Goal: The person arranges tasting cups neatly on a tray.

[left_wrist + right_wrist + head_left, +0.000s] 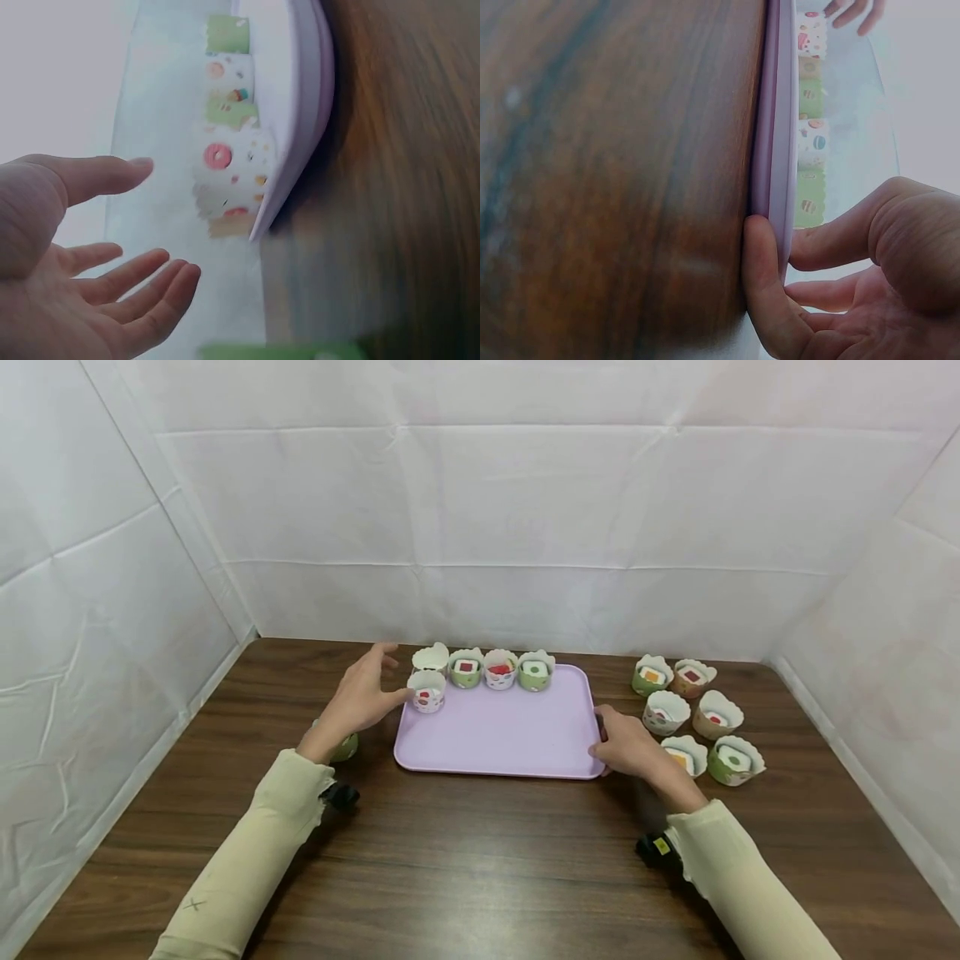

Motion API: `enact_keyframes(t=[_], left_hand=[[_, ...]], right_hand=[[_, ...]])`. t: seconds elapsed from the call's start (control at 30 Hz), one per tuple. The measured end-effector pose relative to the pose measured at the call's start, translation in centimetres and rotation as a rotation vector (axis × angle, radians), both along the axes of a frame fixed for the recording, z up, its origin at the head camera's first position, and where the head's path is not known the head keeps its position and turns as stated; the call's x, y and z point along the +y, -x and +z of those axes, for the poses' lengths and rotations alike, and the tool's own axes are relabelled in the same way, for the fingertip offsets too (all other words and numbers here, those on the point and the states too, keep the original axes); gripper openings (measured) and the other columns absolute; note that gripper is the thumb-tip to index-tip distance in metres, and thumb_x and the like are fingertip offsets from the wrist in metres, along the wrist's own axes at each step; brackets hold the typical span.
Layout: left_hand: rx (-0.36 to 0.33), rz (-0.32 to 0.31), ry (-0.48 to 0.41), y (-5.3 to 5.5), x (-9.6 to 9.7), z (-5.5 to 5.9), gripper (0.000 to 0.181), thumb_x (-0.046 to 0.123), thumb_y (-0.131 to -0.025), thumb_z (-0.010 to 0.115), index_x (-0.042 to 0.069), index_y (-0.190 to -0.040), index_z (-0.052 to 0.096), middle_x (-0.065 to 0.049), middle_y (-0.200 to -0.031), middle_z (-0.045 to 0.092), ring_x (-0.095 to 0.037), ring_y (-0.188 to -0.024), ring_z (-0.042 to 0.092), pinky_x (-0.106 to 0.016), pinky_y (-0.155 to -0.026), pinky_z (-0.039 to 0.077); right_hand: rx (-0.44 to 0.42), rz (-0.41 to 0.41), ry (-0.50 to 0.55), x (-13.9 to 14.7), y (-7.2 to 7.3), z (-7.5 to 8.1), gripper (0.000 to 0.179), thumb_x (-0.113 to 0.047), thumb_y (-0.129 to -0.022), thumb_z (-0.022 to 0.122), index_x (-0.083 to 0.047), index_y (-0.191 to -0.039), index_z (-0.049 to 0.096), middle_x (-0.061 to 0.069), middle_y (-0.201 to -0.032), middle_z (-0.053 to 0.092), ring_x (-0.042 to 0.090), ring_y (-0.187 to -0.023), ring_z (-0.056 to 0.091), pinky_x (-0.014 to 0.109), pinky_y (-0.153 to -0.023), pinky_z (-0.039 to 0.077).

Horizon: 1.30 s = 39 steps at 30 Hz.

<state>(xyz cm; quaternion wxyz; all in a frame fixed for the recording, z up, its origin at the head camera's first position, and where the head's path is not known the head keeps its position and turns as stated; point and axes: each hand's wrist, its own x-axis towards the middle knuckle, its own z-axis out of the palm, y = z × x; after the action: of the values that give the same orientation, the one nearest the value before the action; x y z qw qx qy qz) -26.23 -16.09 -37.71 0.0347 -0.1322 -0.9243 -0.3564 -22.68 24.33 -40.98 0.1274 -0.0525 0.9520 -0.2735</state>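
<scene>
A lilac tray [502, 735] lies on the wooden table. My right hand [630, 745] pinches its right rim; in the right wrist view the thumb [832, 246] lies over the edge and a finger [761, 247] lies under it. Along the tray's back stand paper baking cups, including a green cup [535, 671] and a white cup with red filling [500, 670]. Nearest my left hand [363, 689] is a white patterned cup [427, 692] at the tray's left. In the left wrist view that hand's fingers [142, 289] are spread apart from the cup [232, 169], holding nothing.
Several filled baking cups [666, 713] stand on the table [465, 860] right of the tray, close to my right forearm. Another green cup [346, 747] is partly hidden behind my left wrist. White cloth walls [525, 510] enclose the back and sides.
</scene>
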Motion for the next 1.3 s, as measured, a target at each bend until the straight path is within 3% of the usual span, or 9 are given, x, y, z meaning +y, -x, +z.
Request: enact_keyframes(t=[0.13, 0.4, 0.57, 0.73, 1.07, 1.3], left_hand=[[0.059, 0.014, -0.012, -1.0, -1.6, 0.5, 0.074, 0.018, -0.093, 0.076, 0.002, -0.155, 0.038, -0.025, -0.138, 0.059, -0.042, -0.129, 0.058, -0.058, -0.106, 0.052], [0.135, 0.039, -0.006, -2.7, -5.0, 0.3, 0.064, 0.018, -0.093, 0.077, 0.001, -0.148, 0.048, -0.027, -0.133, 0.063, -0.044, -0.123, 0.062, -0.060, -0.102, 0.054], [0.073, 0.028, 0.030, -4.0, -7.1, 0.2, 0.065, 0.028, -0.094, 0.077, 0.002, -0.147, 0.051, -0.026, -0.139, 0.060, -0.046, -0.128, 0.059, -0.063, -0.104, 0.052], [-0.035, -0.031, 0.058, -4.7, -8.8, -0.1, 0.069, 0.038, -0.094, 0.076, 0.003, -0.148, 0.050, -0.027, -0.142, 0.059, -0.046, -0.130, 0.058, -0.063, -0.105, 0.053], [-0.188, -0.170, 0.039, -5.0, -10.8, -0.2, 0.082, 0.033, -0.090, 0.081, 0.000, -0.154, 0.040, -0.028, -0.144, 0.056, -0.045, -0.128, 0.059, -0.059, -0.104, 0.056], [-0.214, -0.217, 0.072, -4.7, -11.4, -0.5, 0.096, 0.028, -0.082, 0.089, -0.003, -0.155, 0.035, -0.032, -0.146, 0.053, -0.049, -0.126, 0.059, -0.061, -0.101, 0.055]], right_hand=[[-0.006, -0.004, -0.001, -0.1, 0.0, 0.0, 0.071, -0.006, -0.094, 0.064, 0.011, -0.154, 0.030, 0.023, -0.100, 0.059, 0.019, -0.064, 0.066, 0.028, -0.054, 0.061], [-0.002, -0.002, -0.005, 0.1, 0.0, 0.3, 0.072, -0.006, -0.094, 0.064, 0.012, -0.154, 0.029, 0.025, -0.102, 0.059, 0.019, -0.065, 0.066, 0.027, -0.054, 0.061], [0.006, 0.005, -0.009, 0.2, 0.0, 0.5, 0.072, -0.006, -0.093, 0.063, 0.012, -0.154, 0.029, 0.024, -0.100, 0.059, 0.018, -0.064, 0.067, 0.027, -0.053, 0.061], [0.012, 0.011, -0.011, 0.3, -0.1, 0.5, 0.072, -0.005, -0.093, 0.063, 0.013, -0.153, 0.029, 0.025, -0.100, 0.060, 0.018, -0.063, 0.067, 0.028, -0.053, 0.061], [-0.003, 0.009, 0.010, 0.0, -0.1, 0.1, 0.071, -0.005, -0.093, 0.063, 0.013, -0.153, 0.030, 0.025, -0.101, 0.061, 0.018, -0.065, 0.066, 0.028, -0.054, 0.062], [0.007, 0.013, 0.007, 0.1, -0.1, 0.1, 0.071, -0.005, -0.092, 0.063, 0.013, -0.153, 0.031, 0.024, -0.099, 0.061, 0.018, -0.063, 0.066, 0.027, -0.053, 0.061]])
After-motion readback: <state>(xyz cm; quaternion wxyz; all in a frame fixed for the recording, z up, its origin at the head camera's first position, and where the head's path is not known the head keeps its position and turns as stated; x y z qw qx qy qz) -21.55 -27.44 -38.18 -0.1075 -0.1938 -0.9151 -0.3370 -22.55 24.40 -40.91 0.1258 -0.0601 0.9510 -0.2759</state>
